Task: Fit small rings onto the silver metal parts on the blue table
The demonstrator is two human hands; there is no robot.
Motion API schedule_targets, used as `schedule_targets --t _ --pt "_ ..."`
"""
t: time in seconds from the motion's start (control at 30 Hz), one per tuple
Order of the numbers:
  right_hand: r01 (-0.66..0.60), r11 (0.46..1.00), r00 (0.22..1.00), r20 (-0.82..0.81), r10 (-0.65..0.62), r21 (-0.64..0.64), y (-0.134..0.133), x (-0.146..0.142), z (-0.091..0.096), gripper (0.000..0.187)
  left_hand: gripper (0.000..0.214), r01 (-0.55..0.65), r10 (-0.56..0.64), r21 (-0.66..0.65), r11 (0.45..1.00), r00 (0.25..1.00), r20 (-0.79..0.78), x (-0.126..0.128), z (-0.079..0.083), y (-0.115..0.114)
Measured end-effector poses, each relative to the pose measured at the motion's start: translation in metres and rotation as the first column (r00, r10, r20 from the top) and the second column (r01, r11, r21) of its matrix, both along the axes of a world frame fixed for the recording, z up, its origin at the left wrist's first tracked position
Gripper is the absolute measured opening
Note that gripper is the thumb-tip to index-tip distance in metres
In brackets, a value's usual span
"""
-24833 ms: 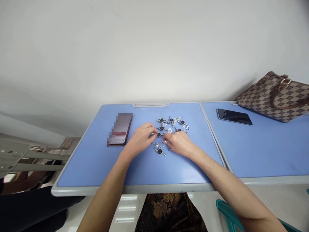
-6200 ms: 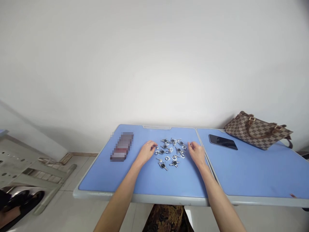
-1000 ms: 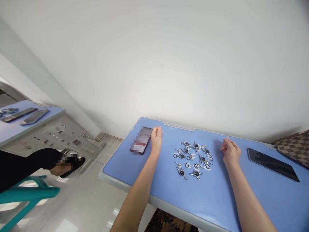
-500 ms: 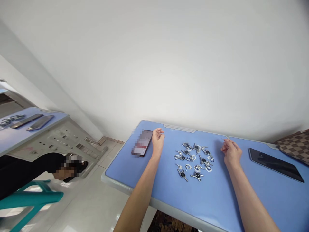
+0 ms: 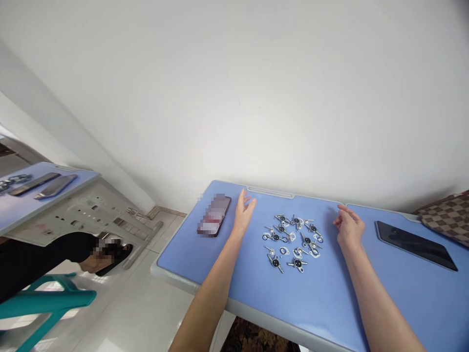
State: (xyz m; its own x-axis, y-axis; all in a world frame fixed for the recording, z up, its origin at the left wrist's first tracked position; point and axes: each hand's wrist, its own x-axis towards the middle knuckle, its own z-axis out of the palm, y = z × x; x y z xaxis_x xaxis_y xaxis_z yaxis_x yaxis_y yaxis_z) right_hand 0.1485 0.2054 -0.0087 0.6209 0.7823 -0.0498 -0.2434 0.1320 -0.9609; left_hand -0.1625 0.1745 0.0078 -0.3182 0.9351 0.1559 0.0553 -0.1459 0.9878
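Note:
My left hand (image 5: 243, 214) is raised at the far side of the blue table (image 5: 256, 288), fingers spread and holding nothing. A smartphone (image 5: 215, 216) with a lit, partly blurred screen lies just left of it. Between my hands, small metal parts with round black centres (image 5: 275, 263) are scattered, along with flat oval gaskets (image 5: 284, 251), dark rings and small pins. To the right of these parts is my right hand (image 5: 349, 227), its fingers loosely parted with nothing visible in them; some fingertips are partly hidden.
A dark tablet-like device (image 5: 415, 245) lies right of my right hand, near a checkered bag (image 5: 447, 217). The white wall (image 5: 256, 122) rises behind the table. On the left are another table (image 5: 44, 208), a person's black-clothed leg (image 5: 54, 254) and a teal stool (image 5: 54, 298).
My left hand has opened from loosely curled, its fingers now stretched apart. The right hand's fingers have loosened and lifted slightly. The small parts stay in the same arrangement while the view shifts a little.

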Motion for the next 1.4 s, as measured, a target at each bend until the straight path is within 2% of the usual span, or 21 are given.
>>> schedule_targets --t 0.1,0.13,0.2,0.23,0.3,0.4,0.43,0.53,0.6,0.63,0.67,0.7,0.73,0.8,0.83,0.9,0.97,1.07,1.23,1.33,1.4 --pt "-0.054 0.998 0.998 0.014 0.054 0.036 -0.001 -0.002 0.002 0.022 0.078 -0.011 0.014 0.105 0.994 1.000 -0.023 0.001 0.008 -0.002" --pt "-0.071 0.997 0.997 0.013 0.070 0.044 -0.001 -0.002 0.003 0.022 0.082 -0.047 0.051 0.185 0.982 0.998 -0.021 -0.003 0.014 -0.003" --pt "-0.083 0.996 0.997 -0.004 0.083 0.045 -0.001 -0.002 0.004 0.022 0.084 -0.199 0.201 0.325 0.925 0.979 0.030 -0.017 0.027 -0.008" --pt "-0.081 0.996 0.996 -0.016 0.082 0.041 -0.001 -0.002 0.004 0.021 0.083 -0.314 0.299 0.359 0.879 0.949 0.097 -0.027 0.033 -0.011" --pt "-0.077 0.996 0.996 -0.038 0.078 0.037 -0.001 -0.002 0.003 0.021 0.083 -0.547 0.472 0.351 0.760 0.836 0.281 -0.050 0.045 -0.019" --pt "-0.074 0.996 0.997 -0.035 0.075 0.041 0.000 -0.003 0.002 0.021 0.084 -0.744 0.578 0.341 0.574 0.663 0.476 -0.082 0.056 -0.033" --pt "-0.076 0.996 0.997 -0.025 0.078 0.045 0.000 -0.004 0.002 0.021 0.083 -0.774 0.589 0.362 0.519 0.631 0.505 -0.090 0.058 -0.037" --pt "-0.092 0.994 0.996 0.003 0.092 0.055 0.000 -0.005 0.001 0.021 0.079 -0.792 0.638 0.473 0.385 0.599 0.483 -0.102 0.062 -0.043" --pt "-0.099 0.993 0.995 0.005 0.099 0.057 0.000 -0.005 0.000 0.021 0.077 -0.786 0.664 0.506 0.356 0.593 0.454 -0.099 0.063 -0.042" --pt "-0.101 0.993 0.995 0.001 0.101 0.058 0.000 -0.005 0.000 0.021 0.077 -0.783 0.661 0.498 0.374 0.601 0.449 -0.095 0.062 -0.040" --pt "-0.100 0.993 0.995 -0.003 0.101 0.059 0.000 -0.005 0.000 0.022 0.078 -0.766 0.638 0.479 0.428 0.632 0.440 -0.090 0.062 -0.038" --pt "-0.099 0.993 0.995 -0.005 0.100 0.062 0.000 -0.005 0.000 0.022 0.078 -0.732 0.600 0.455 0.507 0.679 0.422 -0.083 0.060 -0.035" --pt "-0.097 0.993 0.995 -0.008 0.097 0.063 0.000 -0.005 0.000 0.022 0.077 -0.659 0.545 0.437 0.612 0.752 0.371 -0.076 0.058 -0.032" --pt "-0.090 0.994 0.996 -0.018 0.092 0.064 0.000 -0.004 0.001 0.022 0.072 -0.401 0.349 0.400 0.824 0.916 0.199 -0.063 0.054 -0.028" --pt "-0.090 0.994 0.995 -0.026 0.092 0.062 0.000 -0.004 0.001 0.022 0.071 -0.247 0.225 0.363 0.899 0.969 0.102 -0.057 0.051 -0.026" --pt "-0.097 0.994 0.994 -0.048 0.100 0.054 0.000 -0.003 0.002 0.022 0.072 0.033 -0.018 0.243 0.969 0.998 -0.064 -0.047 0.046 -0.024" --pt "-0.115 0.992 0.990 -0.076 0.118 0.047 0.000 -0.002 0.003 0.023 0.069 0.231 -0.216 0.075 0.970 0.962 -0.166 -0.039 0.041 -0.025" --pt "-0.139 0.989 0.985 -0.095 0.143 0.048 -0.001 0.000 0.004 0.030 0.063 0.368 -0.390 -0.136 0.920 0.899 -0.199 -0.028 0.034 -0.025" --pt "-0.269 0.963 0.963 0.011 0.269 -0.005 -0.001 -0.004 0.005 0.037 0.059 0.403 -0.448 -0.221 0.888 0.866 -0.222 -0.004 0.019 -0.018" --pt "-0.288 0.957 0.952 0.100 0.288 -0.016 -0.003 -0.009 0.007 0.027 0.054 0.397 -0.437 -0.188 0.898 0.854 -0.282 0.009 0.016 -0.012" --pt "-0.292 0.956 0.945 0.155 0.289 -0.003 -0.006 -0.012 0.012 0.021 0.051 0.362 -0.386 -0.134 0.923 0.856 -0.343 0.014 0.019 -0.011"
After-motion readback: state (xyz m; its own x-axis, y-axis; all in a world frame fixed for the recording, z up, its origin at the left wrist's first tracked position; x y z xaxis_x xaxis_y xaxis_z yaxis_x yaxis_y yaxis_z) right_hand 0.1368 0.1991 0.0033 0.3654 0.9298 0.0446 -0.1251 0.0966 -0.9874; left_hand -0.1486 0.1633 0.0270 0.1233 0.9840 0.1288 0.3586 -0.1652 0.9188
